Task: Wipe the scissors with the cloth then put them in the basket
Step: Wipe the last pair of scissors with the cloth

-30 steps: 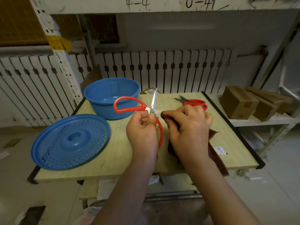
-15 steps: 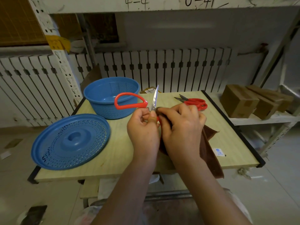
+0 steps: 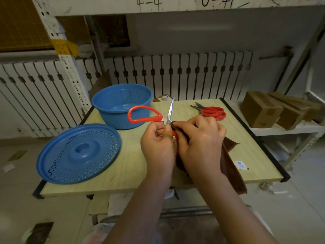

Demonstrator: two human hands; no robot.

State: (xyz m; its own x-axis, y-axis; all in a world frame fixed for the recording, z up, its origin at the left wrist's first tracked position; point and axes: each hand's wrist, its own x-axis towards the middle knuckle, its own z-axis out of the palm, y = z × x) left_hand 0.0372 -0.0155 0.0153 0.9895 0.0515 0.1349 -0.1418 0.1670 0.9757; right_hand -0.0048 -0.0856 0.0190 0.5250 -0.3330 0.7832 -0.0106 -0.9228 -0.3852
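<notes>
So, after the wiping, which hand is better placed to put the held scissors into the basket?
Left. The left hand already grips the scissors, and the basket stands on its side. The right hand holds the cloth.

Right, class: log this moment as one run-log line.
step: wiping | left hand: holds scissors, blade up | right hand: cloth at blade base | basket: empty | spare scissors: on table
</notes>
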